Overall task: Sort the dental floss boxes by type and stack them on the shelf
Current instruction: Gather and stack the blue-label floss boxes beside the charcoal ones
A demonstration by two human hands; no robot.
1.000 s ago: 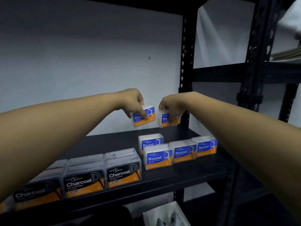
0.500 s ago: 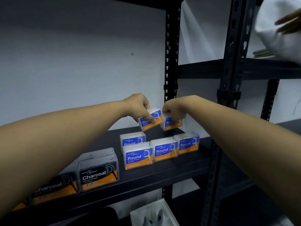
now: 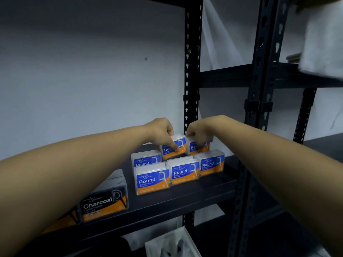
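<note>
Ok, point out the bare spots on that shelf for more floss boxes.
Bare shelf runs along the front edge before the Round boxes, and right of the end Round box toward the upright. Crowded at the back, where left hand and right hand hold boxes.

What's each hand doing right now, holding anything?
Left hand: grips a blue Round floss box from above.
Right hand: grips a second Round box beside it.
</note>
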